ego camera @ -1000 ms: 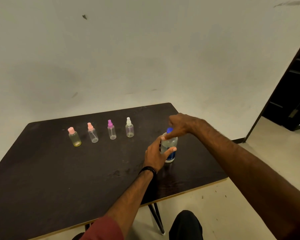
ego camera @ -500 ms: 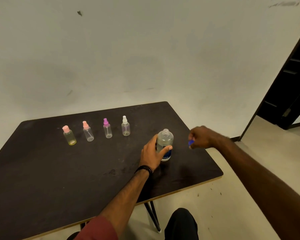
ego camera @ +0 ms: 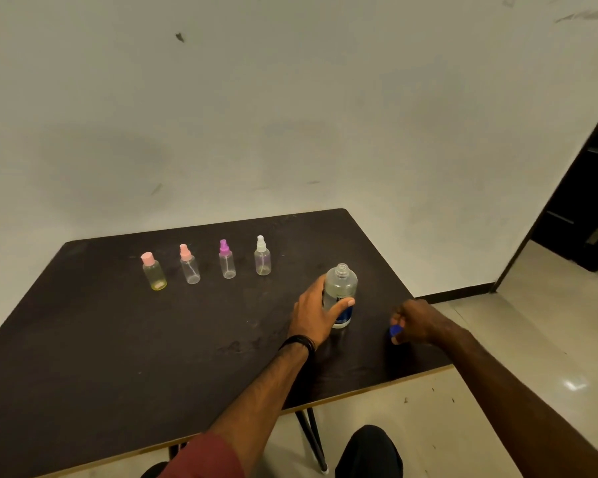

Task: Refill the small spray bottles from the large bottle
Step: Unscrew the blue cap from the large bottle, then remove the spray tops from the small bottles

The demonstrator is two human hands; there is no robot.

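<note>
The big clear bottle (ego camera: 340, 291) stands open, its blue cap (ego camera: 395, 330) off beside it. Four small spray bottles (ego camera: 227, 259) stand in a row, caps on.

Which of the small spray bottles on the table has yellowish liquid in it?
The leftmost small bottle, with the flat pink cap. Its base looks yellow, while the other three in the row, topped pink, purple and white, look clear.

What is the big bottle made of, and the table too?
The large bottle looks like clear, glossy plastic: you can see through it, and its open neck has moulded screw threads. The table looks like board with a dark matte top, because its front edge shows a pale, wood-like layer. It might be laminate; that can't be told for sure.
</note>
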